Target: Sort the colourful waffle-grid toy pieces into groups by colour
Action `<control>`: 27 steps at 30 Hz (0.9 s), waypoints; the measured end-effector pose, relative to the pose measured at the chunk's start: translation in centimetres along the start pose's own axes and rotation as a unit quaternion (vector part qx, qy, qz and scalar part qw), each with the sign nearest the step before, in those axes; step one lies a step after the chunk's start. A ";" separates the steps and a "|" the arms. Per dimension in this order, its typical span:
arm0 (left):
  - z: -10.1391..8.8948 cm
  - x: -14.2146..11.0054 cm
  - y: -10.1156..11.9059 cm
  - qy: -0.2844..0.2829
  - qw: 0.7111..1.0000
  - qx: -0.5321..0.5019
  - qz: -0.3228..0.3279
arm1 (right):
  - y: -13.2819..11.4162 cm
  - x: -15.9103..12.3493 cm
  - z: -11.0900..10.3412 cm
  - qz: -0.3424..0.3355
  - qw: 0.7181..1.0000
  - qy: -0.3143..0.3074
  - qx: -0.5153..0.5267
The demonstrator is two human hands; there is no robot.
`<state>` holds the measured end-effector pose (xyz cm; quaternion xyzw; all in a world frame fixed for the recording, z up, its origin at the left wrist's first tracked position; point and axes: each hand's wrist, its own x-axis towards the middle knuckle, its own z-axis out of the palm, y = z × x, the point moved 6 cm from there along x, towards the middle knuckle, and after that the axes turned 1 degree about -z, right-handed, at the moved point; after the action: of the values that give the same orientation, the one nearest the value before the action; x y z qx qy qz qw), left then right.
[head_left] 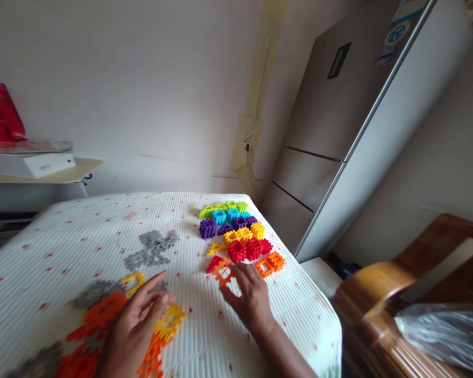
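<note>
My right hand [252, 296] is at the right side of the cloth, its thumb and fingertips around the edge of an orange square interlocking piece [223, 273] with an open middle. A red piece [213, 264] lies partly behind that orange one. My left hand [136, 320] hovers over a loose pile with its fingers apart and nothing visible in them. Around it lie a yellow piece [171, 320], a yellow open frame [133, 282], orange-red pieces [104, 312] and grey pieces [94, 294]. The hand and wrist hide part of this pile.
Rows of blocks sorted by colour line the table's right side: green [220, 207], blue [219, 217], purple [208, 228], yellow [244, 234], red [254, 249], orange [276, 261]. Grey pieces [152, 249] lie mid-table. A fridge [319, 121] and wooden chair [410, 268] stand right.
</note>
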<state>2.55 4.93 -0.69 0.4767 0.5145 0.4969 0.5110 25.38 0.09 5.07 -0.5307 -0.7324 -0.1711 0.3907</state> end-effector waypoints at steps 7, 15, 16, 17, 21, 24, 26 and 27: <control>-0.1 0.4 -1.3 -0.011 1.000 -0.001 0.005 | 9.3 -2.9 -2.5 0.209 0.964 -0.063 -0.152; -0.2 0.8 -2.3 -0.022 1.000 0.000 -0.007 | 10.5 -3.6 -1.2 0.274 0.930 -0.157 -0.187; -0.2 0.8 -2.3 -0.022 1.000 0.003 -0.005 | 10.5 -3.6 -1.1 0.276 0.928 -0.161 -0.192; -0.2 0.8 -2.2 -0.021 1.000 0.005 -0.002 | 10.6 -3.6 -1.0 0.277 0.926 -0.163 -0.196; -0.2 0.7 -1.8 -0.014 1.000 0.005 0.008 | 10.6 -3.7 -0.9 0.268 0.927 -0.160 -0.205; -0.2 0.8 -1.6 -0.008 1.000 0.008 0.015 | 10.4 -3.6 -1.1 0.245 0.938 -0.133 -0.205; -0.2 0.8 -1.5 -0.004 1.000 0.012 0.019 | 10.0 -3.4 -1.3 0.212 0.951 -0.109 -0.200; -0.2 0.8 -1.5 -0.003 1.000 0.013 0.019 | 9.6 -3.4 -1.4 0.188 0.958 -0.103 -0.193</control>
<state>2.35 5.66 -2.28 0.4944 0.5103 0.4982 0.4969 35.14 0.62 1.85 -0.7390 -0.6085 -0.1768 0.2288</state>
